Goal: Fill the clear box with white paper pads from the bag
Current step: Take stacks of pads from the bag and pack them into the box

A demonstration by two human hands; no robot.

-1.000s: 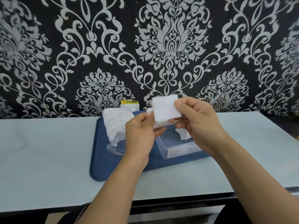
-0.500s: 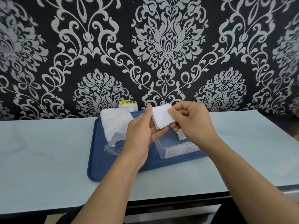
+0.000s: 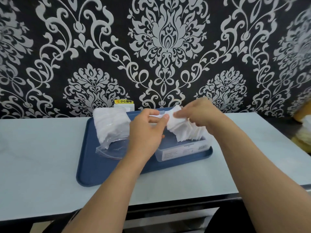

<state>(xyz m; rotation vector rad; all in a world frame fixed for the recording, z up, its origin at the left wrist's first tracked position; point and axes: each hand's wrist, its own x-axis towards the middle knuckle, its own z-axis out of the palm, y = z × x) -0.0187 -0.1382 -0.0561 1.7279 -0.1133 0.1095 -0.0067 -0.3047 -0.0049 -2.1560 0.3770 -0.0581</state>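
A clear plastic box [image 3: 181,151] stands on the right half of a blue tray [image 3: 94,167]. A row of white paper pads [image 3: 186,132] leans inside it. Above the box's far end, both hands hold a small stack of white pads [image 3: 175,119]. My left hand [image 3: 146,132] pinches its left edge with thumb and fingers. My right hand [image 3: 202,111] grips it from the right and covers part of the pads. A clear bag [image 3: 111,126] full of white pads lies on the tray's left half, its open mouth toward me.
The tray sits on a pale blue table [image 3: 42,157] against a black and silver patterned wall. A white wall socket with a yellow warning sticker [image 3: 123,102] is behind the bag. Yellowish and white things [image 3: 303,132] lie at the far right edge.
Both hands have brought the pad stack down and away from me, from chest height to just over the box's far end. The view has tilted slightly.
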